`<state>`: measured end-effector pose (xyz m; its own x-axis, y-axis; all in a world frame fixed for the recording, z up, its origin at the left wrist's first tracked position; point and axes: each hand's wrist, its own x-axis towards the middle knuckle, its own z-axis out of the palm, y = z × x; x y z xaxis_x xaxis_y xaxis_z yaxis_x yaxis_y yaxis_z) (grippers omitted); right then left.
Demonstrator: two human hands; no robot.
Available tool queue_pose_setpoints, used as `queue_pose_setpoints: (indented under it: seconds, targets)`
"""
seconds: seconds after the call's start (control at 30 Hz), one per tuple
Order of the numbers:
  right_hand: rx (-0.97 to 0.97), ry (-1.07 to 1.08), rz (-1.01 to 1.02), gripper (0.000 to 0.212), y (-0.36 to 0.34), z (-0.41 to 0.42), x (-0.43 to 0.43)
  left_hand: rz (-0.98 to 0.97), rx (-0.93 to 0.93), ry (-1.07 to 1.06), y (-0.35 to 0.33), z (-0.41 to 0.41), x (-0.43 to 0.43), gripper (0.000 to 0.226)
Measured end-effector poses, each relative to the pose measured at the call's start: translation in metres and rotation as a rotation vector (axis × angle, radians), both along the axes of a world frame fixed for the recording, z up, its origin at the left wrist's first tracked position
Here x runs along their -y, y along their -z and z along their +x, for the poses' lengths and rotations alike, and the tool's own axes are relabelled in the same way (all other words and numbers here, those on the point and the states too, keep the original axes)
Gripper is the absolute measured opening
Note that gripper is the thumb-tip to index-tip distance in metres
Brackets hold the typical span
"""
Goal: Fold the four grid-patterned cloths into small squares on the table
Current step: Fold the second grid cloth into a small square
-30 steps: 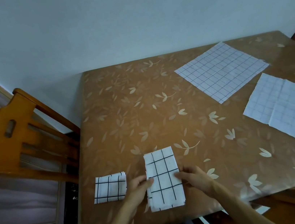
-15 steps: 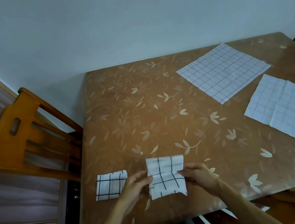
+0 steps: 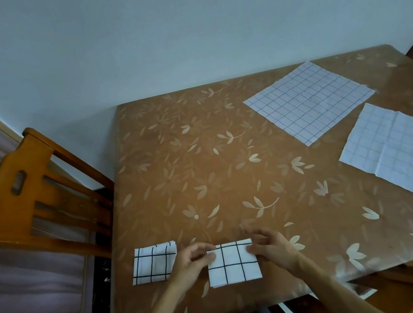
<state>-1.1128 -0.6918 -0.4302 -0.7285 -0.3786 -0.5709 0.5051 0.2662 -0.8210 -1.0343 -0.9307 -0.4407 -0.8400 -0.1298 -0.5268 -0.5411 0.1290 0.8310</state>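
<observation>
I see the cloth (image 3: 232, 265) at the 6 o'clock edge of the table (image 3: 202, 172), lying flat, folded down to a small, nearly square stack with its layered edges showing along the near side. My left hand (image 3: 191, 263) is at its 9 o'clock side, thumb on top and curled fingers at the upper left corner, pinching that corner. My right hand (image 3: 273, 249) is at its 3 o'clock side with the thumb on the right edge; the fingers are blurred, so I cannot tell whether they pinch or only press. Just beside the left hand, at 9 o'clock, lies a folded square (image 3: 154, 267), apart from the cloth. Two more lie unfolded and flat, well apart from the hands: the far cloth (image 3: 309, 100) at 1 o'clock and the right cloth (image 3: 401, 152) at 3 o'clock, its creases showing, running out of view. A chair (image 3: 26, 187) stands off the table's 9 o'clock side.
</observation>
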Motion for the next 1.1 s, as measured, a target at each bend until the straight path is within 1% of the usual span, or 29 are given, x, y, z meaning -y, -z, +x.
queue_pose_setpoints:
  seconds: [0.1,0.17,0.23,0.33,0.47,0.53,0.6,0.63,0.67,0.77,0.8,0.87,0.9,0.97,1.0,1.03,1.1]
  targets:
    - [-0.112,-0.085,0.133,0.027,0.013,0.0,0.005,-0.112,-0.084,0.018,0.007,0.001,-0.004,0.022]
    - [-0.165,-0.109,0.186,0.022,0.02,-0.001,0.01,-0.165,-0.098,0.018,0.008,0.0,-0.007,0.026]
    - [-0.204,-0.109,0.223,0.017,0.025,-0.004,0.014,-0.198,-0.057,0.014,0.012,-0.001,-0.006,0.027]
    - [-0.216,-0.116,0.27,0.013,0.032,-0.008,0.018,-0.224,0.01,0.033,0.019,-0.005,-0.001,0.02]
    - [-0.235,-0.154,0.317,0.015,0.038,-0.013,0.019,-0.193,0.045,0.053,0.022,-0.01,0.006,0.017]
    - [-0.256,-0.175,0.34,0.017,0.037,-0.015,0.021,-0.208,0.055,0.068,0.023,-0.014,0.009,0.016]
    - [-0.294,-0.199,0.381,0.02,0.037,-0.016,0.023,-0.267,0.042,0.095,0.023,-0.018,0.008,0.012]
    - [-0.313,-0.208,0.4,0.021,0.039,-0.016,0.024,-0.331,0.017,0.117,0.022,-0.019,0.007,0.011]
    - [-0.327,-0.212,0.418,0.021,0.041,-0.016,0.025,-0.437,-0.032,0.148,0.022,-0.02,0.004,0.013]
    - [-0.356,-0.184,0.478,0.02,0.047,-0.016,0.032,-0.864,-0.304,0.26,0.028,-0.015,-0.007,0.025]
    - [-0.361,-0.157,0.487,0.019,0.048,-0.015,0.034,-0.93,-0.386,0.317,0.031,-0.013,-0.012,0.03]
    - [-0.393,-0.123,0.497,0.016,0.048,-0.014,0.037,-0.967,-0.504,0.476,0.043,-0.008,-0.024,0.042]
    - [-0.425,-0.12,0.508,0.014,0.049,-0.013,0.038,-0.976,-0.525,0.555,0.051,-0.006,-0.028,0.049]
    - [-0.515,-0.118,0.54,0.008,0.053,-0.01,0.039,-1.016,-0.449,0.667,0.063,-0.003,-0.031,0.072]
    - [-0.623,-0.114,0.584,0.013,0.055,-0.008,0.039,-1.035,-0.393,0.693,0.068,-0.003,-0.031,0.082]
    - [-0.755,-0.14,0.645,0.024,0.059,-0.005,0.039,-1.052,-0.36,0.702,0.072,-0.001,-0.03,0.087]
    - [-0.962,-0.273,0.708,0.048,0.065,0.002,0.04,-1.079,-0.338,0.708,0.076,0.001,-0.029,0.084]
